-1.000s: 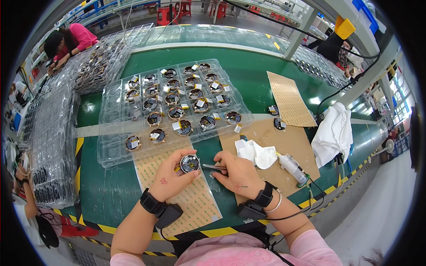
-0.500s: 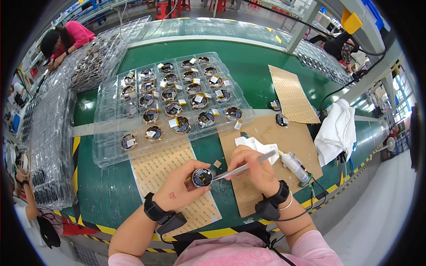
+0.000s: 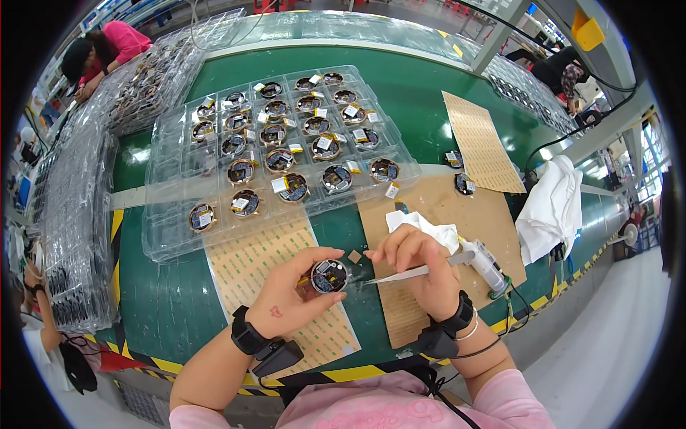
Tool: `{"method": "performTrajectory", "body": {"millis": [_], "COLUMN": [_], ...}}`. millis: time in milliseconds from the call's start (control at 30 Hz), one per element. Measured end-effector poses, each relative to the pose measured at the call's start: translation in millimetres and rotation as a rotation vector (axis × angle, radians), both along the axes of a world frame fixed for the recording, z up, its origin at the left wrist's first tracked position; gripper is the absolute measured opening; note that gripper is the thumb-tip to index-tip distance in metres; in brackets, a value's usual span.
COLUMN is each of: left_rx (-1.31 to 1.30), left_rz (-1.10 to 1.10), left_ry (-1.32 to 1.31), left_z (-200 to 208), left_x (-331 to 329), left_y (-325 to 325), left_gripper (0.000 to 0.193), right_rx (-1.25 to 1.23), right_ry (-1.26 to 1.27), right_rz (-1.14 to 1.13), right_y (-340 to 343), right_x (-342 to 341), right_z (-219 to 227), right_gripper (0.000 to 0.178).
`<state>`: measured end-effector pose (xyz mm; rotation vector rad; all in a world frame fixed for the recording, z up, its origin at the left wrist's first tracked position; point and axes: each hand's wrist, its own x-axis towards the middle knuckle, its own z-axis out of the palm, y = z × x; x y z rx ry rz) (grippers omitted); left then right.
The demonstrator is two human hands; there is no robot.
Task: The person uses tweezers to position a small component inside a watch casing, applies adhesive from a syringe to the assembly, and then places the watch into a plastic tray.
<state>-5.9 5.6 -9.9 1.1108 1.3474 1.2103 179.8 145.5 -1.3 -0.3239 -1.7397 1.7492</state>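
A round watch case (image 3: 329, 276) with a bare circuit board inside is pinched at its rim between the thumb and fingers of my left hand (image 3: 289, 289). Its open face is turned up. To its right, my right hand (image 3: 437, 280) grips metal tweezers (image 3: 404, 274), whose tips point left at the case and stand a little apart from it. On the green bench just above lies a small tan square (image 3: 354, 256). Beyond my hands, a clear compartment tray (image 3: 171, 232) bears several similar watch cases, many with small white-and-yellow batteries attached.
Printed tan sheets lie under my left hand (image 3: 232, 261) and at the far right (image 3: 482, 143). A brown board (image 3: 389, 311) carries a white cylindrical tool (image 3: 486, 270) and crumpled white tissue (image 3: 439, 234). Two loose round modules (image 3: 464, 184), white cloth (image 3: 550, 211) and stacked trays (image 3: 75, 236) flank the workspace.
The tweezers' tips have drawn back to the right from the watch case's rim, and the tweezers lie flatter. My left hand still holds the case. The whole view has shifted slightly.
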Motion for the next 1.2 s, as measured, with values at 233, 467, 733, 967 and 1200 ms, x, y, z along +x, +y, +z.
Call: {"method": "performTrajectory", "body": {"millis": [233,467,733,967,1200], "left_rx": [0.032,0.071,0.059,0.014,0.092], "left_rz": [0.108,0.202,-0.003,-0.124,-0.08], "left_ry": [-0.008,-0.027,-0.06,0.112,0.189], "left_z": [-3,-11,-3,-9,-11], "left_x": [0,-9,2,-1,2], "left_y": [-1,3,-1,-1,0], "left_gripper": [0.055,0.052,0.051,0.05,0.048], "right_rx": [-0.258,0.066,0.146,0.793,0.949], "right_ry": [-0.112,-0.362,-0.609,-0.477,-0.383], "right_rz": [0.09,0.359,0.585,0.508,0.401], "right_y": [5,-1,-16,-37,-51], "right_x": [9,4,6,22,49], "right_z": [7,10,31,41,20], "right_gripper": [0.05,0.021,0.016,0.015,0.017]}}
